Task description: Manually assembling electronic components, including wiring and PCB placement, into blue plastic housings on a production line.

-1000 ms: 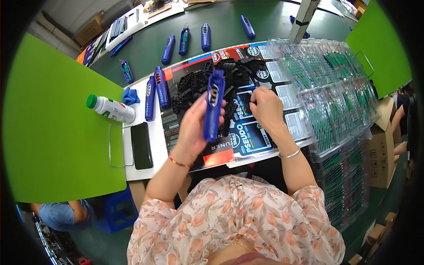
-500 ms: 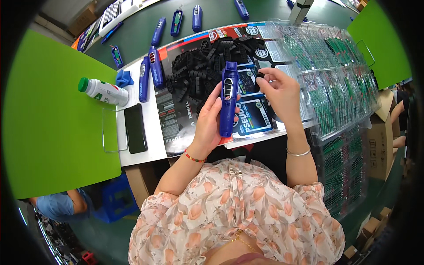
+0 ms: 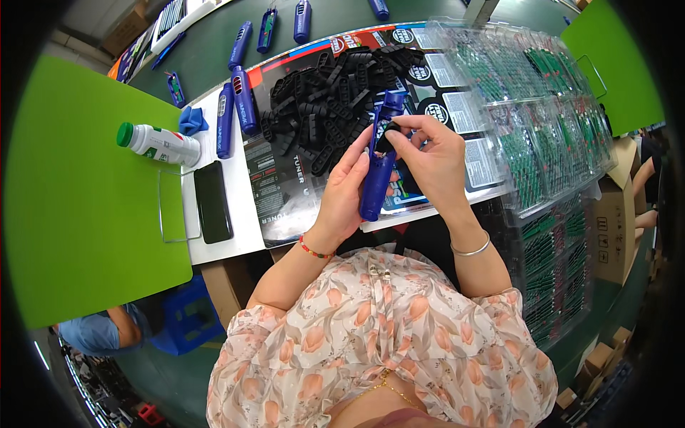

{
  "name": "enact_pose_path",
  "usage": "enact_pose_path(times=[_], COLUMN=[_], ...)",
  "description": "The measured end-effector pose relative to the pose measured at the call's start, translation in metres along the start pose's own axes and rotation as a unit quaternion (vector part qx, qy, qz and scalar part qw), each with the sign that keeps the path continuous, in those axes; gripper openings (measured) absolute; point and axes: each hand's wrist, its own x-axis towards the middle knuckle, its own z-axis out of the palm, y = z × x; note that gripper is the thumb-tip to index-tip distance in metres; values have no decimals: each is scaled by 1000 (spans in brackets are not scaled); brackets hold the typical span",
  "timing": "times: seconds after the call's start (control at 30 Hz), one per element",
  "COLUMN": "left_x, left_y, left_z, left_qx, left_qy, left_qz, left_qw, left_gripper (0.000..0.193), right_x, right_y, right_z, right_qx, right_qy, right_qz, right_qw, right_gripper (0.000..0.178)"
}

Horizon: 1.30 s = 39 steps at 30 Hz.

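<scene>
My left hand (image 3: 345, 191) is closed around a long blue plastic casing (image 3: 376, 191), held tilted over the front of the table. Its upper end leans to the right, and the window in its upper half is partly covered by my fingers. Between my right thumb and fingertips is a small black plastic piece (image 3: 386, 137), pressed against that upper half. My right hand (image 3: 433, 158) is closed in a pinch on it. Just beyond the casing lies a heap of black slotted plastic pieces (image 3: 319, 107) on printed sheets (image 3: 282, 192).
Left of the heap lie blue casings (image 3: 225, 121), a blue crumpled cloth (image 3: 191, 120), a white bottle with green cap (image 3: 160, 145) and a black phone (image 3: 212, 203). Clear trays of green circuit boards (image 3: 510, 93) stand at right. Green partitions (image 3: 93, 192) flank the table. Another person's sleeve (image 3: 89, 333) shows lower left.
My right hand has moved left with the black piece, from beside the casing onto it. My left hand has turned and tilted the casing. The view has shifted slightly.
</scene>
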Motion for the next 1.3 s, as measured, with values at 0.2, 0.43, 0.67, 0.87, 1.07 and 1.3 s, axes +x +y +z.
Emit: enact_pose_path(times=[0.2, 0.43, 0.67, 0.87, 1.07, 1.3], left_x=[3, 5, 4, 14, 22, 24], left_y=[-2, -3, -8, -15, -11, -11], left_z=[0, 4, 5, 15, 35, 39], left_qx=[11, 28, 133, 194, 93, 53], left_qy=[-10, 6, 8, 16, -11, -33], left_qz=[4, -7, 2, 47, 7, -29], left_qw=[1000, 1000, 991, 980, 996, 998], left_gripper=[48, 47, 57, 51, 55, 54], right_x=[3, -3, -7, -8, 18, 102], right_y=[6, 1, -2, 4, 2, 116], right_z=[-6, 0, -4, -12, -74, -319], right_qx=[0, -113, -168, -186, -137, -568], right_qy=[-19, 3, 7, 50, 69, 196], right_qz=[26, -54, -13, -76, -59, 303], right_qw=[999, 992, 986, 978, 986, 740], right_gripper=[19, 19, 30, 16, 17, 27])
